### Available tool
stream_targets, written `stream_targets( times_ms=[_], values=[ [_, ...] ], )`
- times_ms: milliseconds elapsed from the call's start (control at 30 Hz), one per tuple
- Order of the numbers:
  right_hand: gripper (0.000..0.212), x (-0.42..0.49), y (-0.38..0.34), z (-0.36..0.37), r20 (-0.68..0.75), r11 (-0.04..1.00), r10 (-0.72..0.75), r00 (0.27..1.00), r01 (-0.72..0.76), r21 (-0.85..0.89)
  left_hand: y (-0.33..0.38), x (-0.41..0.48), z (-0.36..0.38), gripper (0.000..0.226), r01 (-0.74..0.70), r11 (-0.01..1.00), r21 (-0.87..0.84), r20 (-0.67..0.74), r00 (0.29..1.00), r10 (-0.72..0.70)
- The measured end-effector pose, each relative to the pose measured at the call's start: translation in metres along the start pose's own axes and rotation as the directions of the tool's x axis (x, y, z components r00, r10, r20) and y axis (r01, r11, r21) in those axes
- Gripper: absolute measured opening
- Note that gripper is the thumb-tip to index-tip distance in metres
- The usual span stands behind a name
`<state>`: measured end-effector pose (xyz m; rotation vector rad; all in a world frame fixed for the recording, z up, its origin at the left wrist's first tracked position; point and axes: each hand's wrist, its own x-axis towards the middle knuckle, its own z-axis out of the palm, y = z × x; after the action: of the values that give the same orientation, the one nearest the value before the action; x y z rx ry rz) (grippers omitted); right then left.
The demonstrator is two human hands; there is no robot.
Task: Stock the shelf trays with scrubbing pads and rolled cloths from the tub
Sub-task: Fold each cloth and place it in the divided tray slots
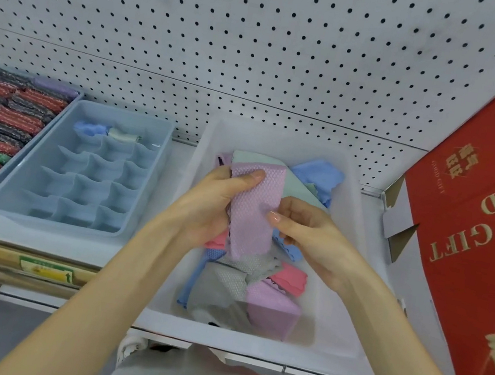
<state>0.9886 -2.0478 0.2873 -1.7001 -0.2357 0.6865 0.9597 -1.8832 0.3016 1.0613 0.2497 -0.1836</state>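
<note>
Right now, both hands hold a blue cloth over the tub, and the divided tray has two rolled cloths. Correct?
Wrong colour: the head view shows the cloth is lilac, not blue. The left hand and right hand hold it over the tub, and the divided tray has two rolled cloths.

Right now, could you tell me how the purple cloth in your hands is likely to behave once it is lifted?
Probably floppy: the purple cloth bends and droops between the left hand and right hand. Likely light, since thumbs and fingertips alone hold it. Its dimpled weave should grip rather than slip.
</note>
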Motion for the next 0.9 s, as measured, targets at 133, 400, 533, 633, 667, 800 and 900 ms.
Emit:
stream_targets(
  times_ms=[133,400,533,633,667,800,900],
  values=[
    [0.044,0.001,0.001,0.0,-0.017,0.998,-0.041,0.999,0.042,0.036,0.004,0.0,-0.002,0.022,-0.008,1.0,0.005,0.016,1.0,0.008],
    [0.026,0.009,0.005,0.005,-0.207,0.958,-0.266,0.941,0.235,-0.163,0.007,0.004,0.001,0.026,-0.008,0.999,-0.036,-0.018,1.0,0.007],
    [0.031,0.006,0.006,0.0,-0.189,0.97,-0.244,0.951,0.238,-0.053,0.008,0.008,0.003,0.021,-0.014,0.999,0.04,-0.064,0.998,0.016],
    [0.034,0.006,0.006,0.002,-0.233,0.965,-0.254,0.939,0.261,-0.003,0.005,0.008,0.004,0.01,-0.03,0.997,0.072,-0.131,0.991,0.039],
    [0.031,0.006,0.006,0.002,-0.26,0.961,-0.266,0.928,0.277,0.006,0.002,0.008,0.004,0.012,-0.021,0.995,0.093,-0.146,0.989,0.035],
    [0.019,0.007,0.006,0.001,-0.274,0.953,-0.287,0.918,0.303,0.016,-0.015,-0.001,-0.004,0.053,0.025,0.958,0.286,-0.154,0.988,0.02],
    [0.025,0.005,0.003,-0.002,-0.178,0.975,-0.2,0.963,0.214,0.066,-0.019,-0.007,-0.009,0.056,-0.1,0.942,0.322,-0.134,0.98,0.15]
  ],
)
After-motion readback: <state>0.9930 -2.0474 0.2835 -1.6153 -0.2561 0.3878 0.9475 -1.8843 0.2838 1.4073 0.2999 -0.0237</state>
